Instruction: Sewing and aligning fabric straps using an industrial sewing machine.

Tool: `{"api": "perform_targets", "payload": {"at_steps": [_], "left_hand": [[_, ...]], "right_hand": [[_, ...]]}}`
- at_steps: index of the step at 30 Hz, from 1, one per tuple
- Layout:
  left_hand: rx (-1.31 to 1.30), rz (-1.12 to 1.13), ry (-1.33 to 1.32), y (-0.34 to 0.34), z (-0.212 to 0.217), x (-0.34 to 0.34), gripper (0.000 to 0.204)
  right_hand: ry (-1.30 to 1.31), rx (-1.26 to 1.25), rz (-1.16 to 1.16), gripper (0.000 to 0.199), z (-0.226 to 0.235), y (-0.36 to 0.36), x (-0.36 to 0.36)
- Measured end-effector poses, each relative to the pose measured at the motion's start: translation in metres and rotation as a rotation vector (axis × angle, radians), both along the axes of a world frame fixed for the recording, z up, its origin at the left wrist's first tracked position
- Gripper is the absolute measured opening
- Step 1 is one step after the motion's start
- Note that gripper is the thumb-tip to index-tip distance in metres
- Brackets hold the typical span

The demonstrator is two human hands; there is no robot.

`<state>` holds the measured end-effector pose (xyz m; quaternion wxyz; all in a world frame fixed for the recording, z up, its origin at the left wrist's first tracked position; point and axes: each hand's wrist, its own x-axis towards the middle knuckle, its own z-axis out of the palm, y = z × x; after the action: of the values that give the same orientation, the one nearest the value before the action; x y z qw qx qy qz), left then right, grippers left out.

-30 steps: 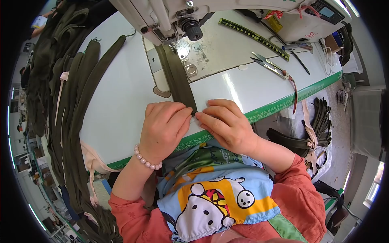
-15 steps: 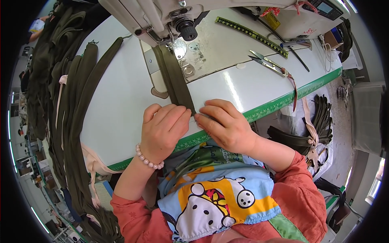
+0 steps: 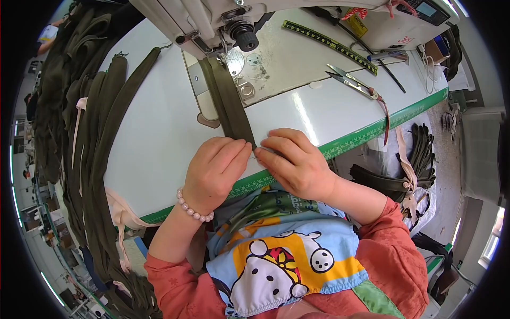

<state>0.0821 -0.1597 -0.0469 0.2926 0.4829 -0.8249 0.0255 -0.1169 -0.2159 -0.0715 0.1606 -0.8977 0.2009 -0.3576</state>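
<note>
Left hand point(image 3: 217, 169), right hand point(image 3: 300, 167) pinch strip point(image 3: 235, 109) at near end; far part under machine point(image 3: 197, 21): seemingly midway, not yet freed.

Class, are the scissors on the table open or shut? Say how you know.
Slightly open: the scissors lie on the white table with their two tips apart.
</note>
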Motion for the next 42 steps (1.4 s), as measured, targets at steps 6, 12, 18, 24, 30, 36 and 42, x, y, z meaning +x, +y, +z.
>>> {"api": "perform_targets", "payload": {"at_steps": [6, 12, 18, 24, 30, 36, 42], "left_hand": [[0.012, 0.071, -0.004, 0.001, 0.003, -0.002, 0.031], [0.052, 0.059, 0.012, 0.002, 0.004, -0.001, 0.031], [0.076, 0.050, -0.016, 0.006, 0.006, 0.001, 0.028], [0.037, 0.028, -0.029, 0.003, 0.005, 0.005, 0.023], [0.038, 0.012, -0.008, 0.002, 0.005, 0.006, 0.025], [0.033, 0.007, -0.022, 0.000, 0.005, 0.007, 0.023], [0.021, 0.002, -0.043, -0.006, 0.005, 0.012, 0.021]], "right_hand": [[-0.006, 0.056, 0.011, 0.033, 0.010, -0.003, 0.000], [-0.015, 0.229, 0.082, 0.042, 0.030, -0.048, 0.007], [0.078, 0.281, 0.096, 0.047, 0.029, -0.106, 0.045], [0.085, 0.284, 0.065, 0.051, 0.017, -0.112, 0.054], [0.086, 0.186, 0.054, 0.050, 0.014, -0.110, 0.055], [0.082, 0.165, 0.047, 0.048, 0.013, -0.109, 0.056], [0.051, 0.137, 0.053, 0.047, 0.012, -0.110, 0.056]]}}
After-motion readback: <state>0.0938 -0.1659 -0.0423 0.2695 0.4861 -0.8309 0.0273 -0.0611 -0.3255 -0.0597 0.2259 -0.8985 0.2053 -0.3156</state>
